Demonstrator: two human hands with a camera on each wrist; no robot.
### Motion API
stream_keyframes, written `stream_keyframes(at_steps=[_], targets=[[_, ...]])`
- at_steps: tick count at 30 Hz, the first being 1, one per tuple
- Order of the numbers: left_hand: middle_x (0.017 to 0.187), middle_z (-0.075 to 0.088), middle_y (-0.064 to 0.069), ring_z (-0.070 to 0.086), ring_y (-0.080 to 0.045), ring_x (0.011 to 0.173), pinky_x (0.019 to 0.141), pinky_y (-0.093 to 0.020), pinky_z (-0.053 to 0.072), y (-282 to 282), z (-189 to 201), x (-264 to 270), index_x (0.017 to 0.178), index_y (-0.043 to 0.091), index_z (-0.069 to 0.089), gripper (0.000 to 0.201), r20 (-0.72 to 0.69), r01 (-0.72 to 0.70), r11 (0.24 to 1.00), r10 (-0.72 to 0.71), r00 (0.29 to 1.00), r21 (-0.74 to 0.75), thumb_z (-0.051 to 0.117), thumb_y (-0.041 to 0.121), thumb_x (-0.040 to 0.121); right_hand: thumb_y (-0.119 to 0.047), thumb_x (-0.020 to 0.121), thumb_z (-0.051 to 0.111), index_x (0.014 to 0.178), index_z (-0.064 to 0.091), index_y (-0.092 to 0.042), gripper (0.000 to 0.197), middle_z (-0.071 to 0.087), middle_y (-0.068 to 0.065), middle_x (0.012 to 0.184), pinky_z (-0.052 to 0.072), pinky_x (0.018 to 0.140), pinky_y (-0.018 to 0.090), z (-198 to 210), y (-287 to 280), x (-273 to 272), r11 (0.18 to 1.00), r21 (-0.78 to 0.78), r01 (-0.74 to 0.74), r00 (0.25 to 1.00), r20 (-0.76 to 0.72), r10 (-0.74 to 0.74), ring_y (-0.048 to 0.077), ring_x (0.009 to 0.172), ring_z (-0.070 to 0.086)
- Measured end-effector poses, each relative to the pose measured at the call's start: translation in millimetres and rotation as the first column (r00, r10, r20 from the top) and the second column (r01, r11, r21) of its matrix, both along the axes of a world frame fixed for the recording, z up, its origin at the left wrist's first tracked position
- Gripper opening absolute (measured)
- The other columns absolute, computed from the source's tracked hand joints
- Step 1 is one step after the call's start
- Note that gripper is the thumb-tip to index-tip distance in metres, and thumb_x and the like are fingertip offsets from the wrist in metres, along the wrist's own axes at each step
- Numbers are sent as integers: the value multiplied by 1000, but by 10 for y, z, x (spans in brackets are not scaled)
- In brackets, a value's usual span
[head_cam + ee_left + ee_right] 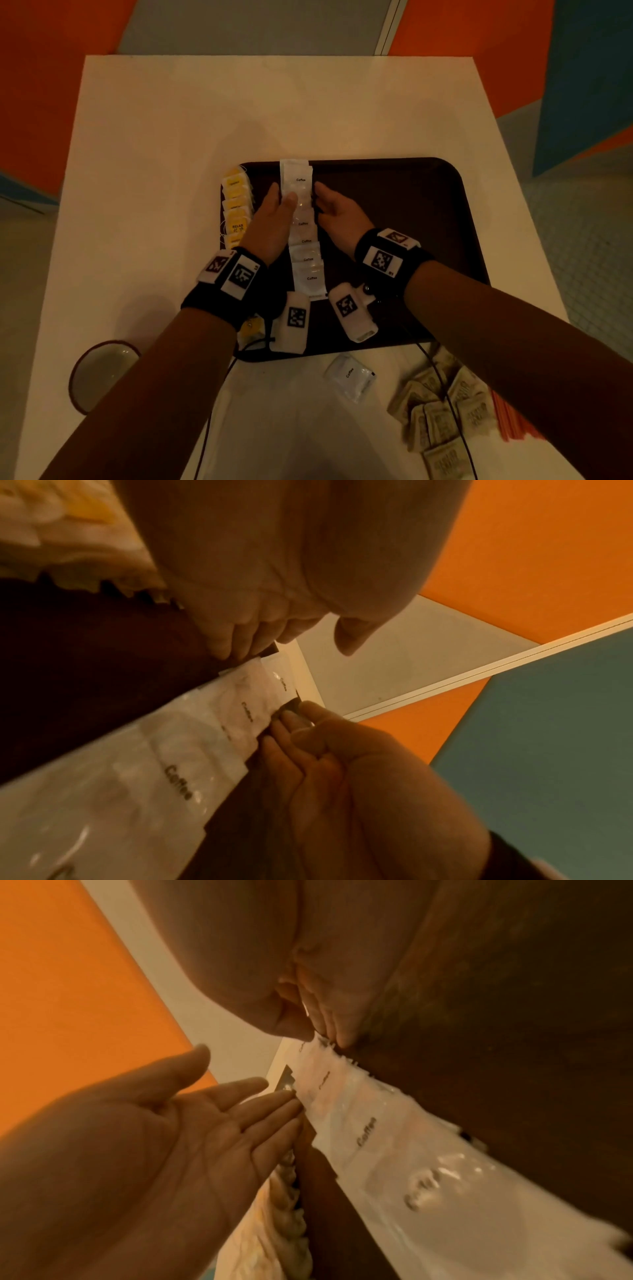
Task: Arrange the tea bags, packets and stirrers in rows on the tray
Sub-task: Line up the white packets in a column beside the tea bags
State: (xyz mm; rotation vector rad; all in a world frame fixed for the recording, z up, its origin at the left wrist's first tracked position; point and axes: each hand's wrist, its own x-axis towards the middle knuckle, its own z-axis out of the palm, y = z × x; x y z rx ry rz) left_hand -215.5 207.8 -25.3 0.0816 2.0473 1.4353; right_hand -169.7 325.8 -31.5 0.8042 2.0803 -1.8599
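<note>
A row of overlapping white coffee packets runs front to back on the dark brown tray. Yellow tea bags lie in a row along the tray's left edge. My left hand lies with straight fingers against the left side of the coffee row, its thumb above a packet. My right hand touches the right side of the row with bent fingertips. In the wrist views neither the left hand nor the right hand holds a packet.
On the white table in front of the tray lie one loose coffee packet, a heap of brown packets and orange stirrers. A round bowl stands at the front left. One yellow tea bag lies under my left wrist.
</note>
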Motion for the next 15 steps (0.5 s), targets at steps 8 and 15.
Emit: stream_keyframes(at_steps=[8, 15], targets=[[147, 38, -4, 36, -23, 136, 113, -49, 27, 46, -737, -503, 137, 26, 36, 104, 60, 17, 998, -21, 998, 68, 41, 91, 56, 10, 86, 44, 141, 32, -14, 62, 41, 5, 144, 34, 104, 23, -27, 38, -172, 999, 10, -45, 993, -105, 46, 16, 133, 38], [153, 28, -4, 28, -17, 140, 115, -26, 14, 59, -89, -264, 145, 15, 25, 70, -58, 42, 998, -45, 997, -50, 34, 57, 91, 11, 87, 40, 145, 22, -10, 64, 28, 7, 152, 27, 112, 28, -22, 86, -130, 998, 57, -16, 999, -27, 17, 19, 139, 29]])
